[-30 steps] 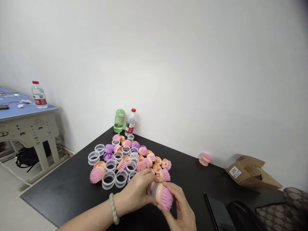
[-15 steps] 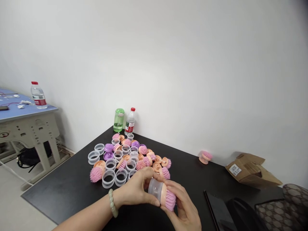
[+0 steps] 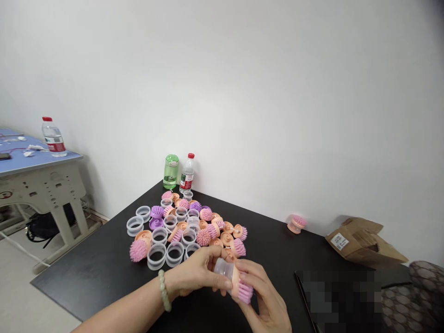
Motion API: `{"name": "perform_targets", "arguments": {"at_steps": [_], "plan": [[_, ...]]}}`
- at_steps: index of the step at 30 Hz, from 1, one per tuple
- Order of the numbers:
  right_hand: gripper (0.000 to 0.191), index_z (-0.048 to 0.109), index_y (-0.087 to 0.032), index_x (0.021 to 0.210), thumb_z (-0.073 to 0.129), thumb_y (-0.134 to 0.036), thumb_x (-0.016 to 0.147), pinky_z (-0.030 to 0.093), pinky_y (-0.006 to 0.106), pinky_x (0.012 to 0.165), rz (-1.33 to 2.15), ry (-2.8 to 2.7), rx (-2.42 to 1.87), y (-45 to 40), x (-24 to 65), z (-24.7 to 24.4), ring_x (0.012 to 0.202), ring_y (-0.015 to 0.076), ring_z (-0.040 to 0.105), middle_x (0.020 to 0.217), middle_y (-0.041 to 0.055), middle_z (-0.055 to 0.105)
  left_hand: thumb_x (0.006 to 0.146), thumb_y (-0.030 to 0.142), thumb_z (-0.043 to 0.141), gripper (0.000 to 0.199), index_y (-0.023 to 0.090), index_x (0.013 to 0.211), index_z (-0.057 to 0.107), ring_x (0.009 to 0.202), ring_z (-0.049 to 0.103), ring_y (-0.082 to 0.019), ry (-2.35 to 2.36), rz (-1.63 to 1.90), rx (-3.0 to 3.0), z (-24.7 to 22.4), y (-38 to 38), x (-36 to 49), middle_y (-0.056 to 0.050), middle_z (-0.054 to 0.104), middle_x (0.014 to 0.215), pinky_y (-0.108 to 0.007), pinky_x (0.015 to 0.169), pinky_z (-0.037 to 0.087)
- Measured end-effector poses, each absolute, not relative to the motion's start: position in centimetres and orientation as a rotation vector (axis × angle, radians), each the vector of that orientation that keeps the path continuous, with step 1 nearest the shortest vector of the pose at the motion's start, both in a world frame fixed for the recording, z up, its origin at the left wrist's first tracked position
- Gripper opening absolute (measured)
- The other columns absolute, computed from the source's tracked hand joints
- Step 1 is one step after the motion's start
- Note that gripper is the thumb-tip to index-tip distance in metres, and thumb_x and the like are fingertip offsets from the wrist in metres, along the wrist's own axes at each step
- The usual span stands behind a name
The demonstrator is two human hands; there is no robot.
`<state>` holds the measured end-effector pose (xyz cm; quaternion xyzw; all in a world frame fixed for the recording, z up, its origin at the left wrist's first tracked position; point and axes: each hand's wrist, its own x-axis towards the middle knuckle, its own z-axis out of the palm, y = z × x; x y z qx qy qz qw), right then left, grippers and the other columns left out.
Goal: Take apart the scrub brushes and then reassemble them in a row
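My left hand (image 3: 199, 275), with a bead bracelet at the wrist, is closed around a clear plastic ring (image 3: 224, 268). The ring sits against the orange base of a pink-bristled brush (image 3: 244, 292), which my right hand (image 3: 263, 293) holds by its side and bristles. Both parts are tilted, bristles toward the lower right. Beyond my hands on the black table lie several clear rings (image 3: 156, 257), pink brushes (image 3: 138, 250), purple brushes (image 3: 157, 212) and orange round parts (image 3: 227, 238).
A green bottle (image 3: 171, 171) and a red-capped bottle (image 3: 187, 173) stand at the black table's (image 3: 104, 259) back corner. One brush (image 3: 296, 224) sits near the wall, left of a brown paper bag (image 3: 364, 243). Left is a blue-topped table (image 3: 31, 159).
My left fingers have shifted on the clear ring and my right fingers wrap further over the brush. The view has moved slightly.
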<state>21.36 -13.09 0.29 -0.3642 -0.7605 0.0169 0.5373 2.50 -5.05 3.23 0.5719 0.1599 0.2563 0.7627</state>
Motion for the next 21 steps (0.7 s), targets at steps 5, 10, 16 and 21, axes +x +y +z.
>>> {"name": "perform_targets", "arguments": {"at_steps": [5, 10, 16, 21], "plan": [[0.044, 0.061, -0.028, 0.122, 0.077, -0.035, 0.082, 0.062, 0.033, 0.083, 0.118, -1.655, -1.052, -13.0, 21.3, -0.4, 0.095, 0.0254, 0.072, 0.108, 0.0074, 0.071, 0.061, 0.032, 0.092, 0.052, 0.018, 0.101, 0.061, 0.081, 0.052, -0.014, 0.28, 0.757, 1.447, 2.9, -5.0, 2.5, -0.001, 0.059, 0.099, -0.024, 0.068, 0.04], [0.046, 0.064, -0.029, 0.118, 0.079, -0.047, 0.079, 0.063, 0.029, 0.076, 0.402, -1.498, -1.03, -12.8, 20.8, -0.9, 0.09, 0.0243, 0.074, 0.104, 0.0065, 0.072, 0.069, 0.038, 0.087, 0.045, 0.02, 0.106, 0.066, 0.101, 0.052, -0.024, 0.26, 0.925, 1.819, 3.3, -4.8, 2.3, -0.006, 0.06, 0.107, -0.036, 0.091, 0.039], [0.038, 0.066, -0.028, 0.115, 0.077, -0.042, 0.082, 0.062, 0.029, 0.078, 0.534, -1.37, -0.962, -12.8, 20.5, -0.4, 0.093, 0.024, 0.074, 0.105, 0.0076, 0.072, 0.065, 0.056, 0.086, 0.084, 0.026, 0.132, 0.046, 0.107, 0.051, -0.024, 0.181, 0.86, 1.409, 2.9, -5.0, 2.5, -0.008, 0.048, 0.12, -0.035, 0.086, 0.043], [0.036, 0.067, -0.026, 0.115, 0.078, -0.035, 0.081, 0.061, 0.036, 0.086, 0.389, -1.402, -1.006, -12.6, 20.6, -0.7, 0.099, 0.0263, 0.072, 0.109, 0.009, 0.07, 0.073, 0.067, 0.074, 0.059, 0.018, 0.1, 0.056, 0.083, 0.047, -0.017, 0.383, 0.823, 1.449, 2.8, -4.9, 2.4, -0.001, 0.051, 0.091, -0.029, 0.073, 0.039]]}}
